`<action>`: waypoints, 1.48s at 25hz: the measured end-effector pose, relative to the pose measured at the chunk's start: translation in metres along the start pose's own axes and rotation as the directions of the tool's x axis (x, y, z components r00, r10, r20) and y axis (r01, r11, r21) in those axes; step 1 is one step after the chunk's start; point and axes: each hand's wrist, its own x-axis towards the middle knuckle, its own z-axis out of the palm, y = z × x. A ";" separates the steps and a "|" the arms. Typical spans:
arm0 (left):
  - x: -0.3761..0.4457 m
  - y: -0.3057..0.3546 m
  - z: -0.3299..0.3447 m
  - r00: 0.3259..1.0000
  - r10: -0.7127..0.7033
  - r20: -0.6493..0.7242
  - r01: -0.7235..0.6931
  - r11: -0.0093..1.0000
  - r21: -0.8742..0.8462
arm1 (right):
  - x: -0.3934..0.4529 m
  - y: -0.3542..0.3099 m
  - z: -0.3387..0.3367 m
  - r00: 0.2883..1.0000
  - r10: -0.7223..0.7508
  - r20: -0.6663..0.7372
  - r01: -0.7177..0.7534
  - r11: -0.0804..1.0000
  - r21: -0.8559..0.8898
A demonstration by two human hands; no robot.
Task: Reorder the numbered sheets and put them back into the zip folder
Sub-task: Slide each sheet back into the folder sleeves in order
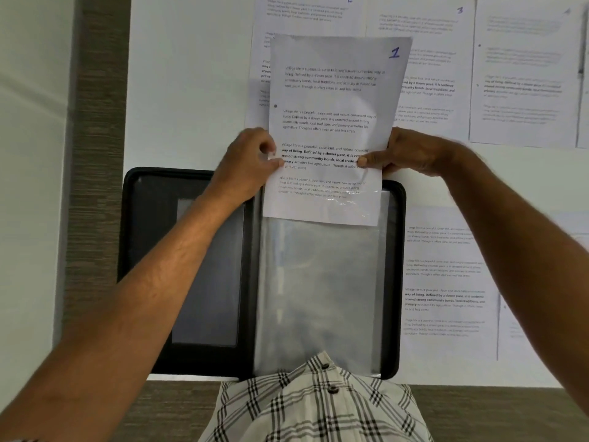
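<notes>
A black zip folder (153, 224) lies open on the white table, a clear plastic sleeve (318, 291) on its right half. The printed sheet marked 1 (334, 100) has its lower end inside the top of that sleeve. My left hand (248, 161) pinches the sheet's left edge. My right hand (408, 153) pinches its right edge, thumb on the text. Sheet 2 (306, 14) lies behind it at the far side, partly covered. Sheet 3 (427, 59) lies to its right.
Another sheet (526, 74) lies at the far right, its number blurred. More printed sheets (446, 282) lie to the right of the folder. The table's front edge (478, 386) runs just beyond my checked shirt (318, 406). A brown strip (95, 154) borders the table on the left.
</notes>
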 end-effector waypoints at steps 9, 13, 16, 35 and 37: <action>0.011 -0.008 0.008 0.976 -0.220 0.011 0.212 0.925 -0.316 | -0.004 -0.004 0.005 0.996 -0.010 -0.089 0.005 0.998 -0.065; 0.012 -0.006 0.001 0.970 -0.197 0.144 0.231 0.930 -0.286 | -0.005 0.003 0.007 0.984 -0.011 -0.180 0.000 0.998 -0.064; 0.014 -0.003 0.004 0.964 -0.241 0.112 0.265 0.902 -0.340 | -0.009 0.006 0.010 0.988 0.011 -0.154 -0.023 0.997 -0.078; 0.014 -0.009 0.007 0.961 -0.266 0.079 0.274 0.865 -0.421 | -0.014 -0.002 0.019 0.992 0.033 -0.119 -0.045 0.994 -0.099; 0.014 -0.011 0.006 0.965 -0.240 0.107 0.263 0.883 -0.389 | -0.015 -0.004 0.022 0.991 0.029 -0.132 -0.041 0.995 -0.092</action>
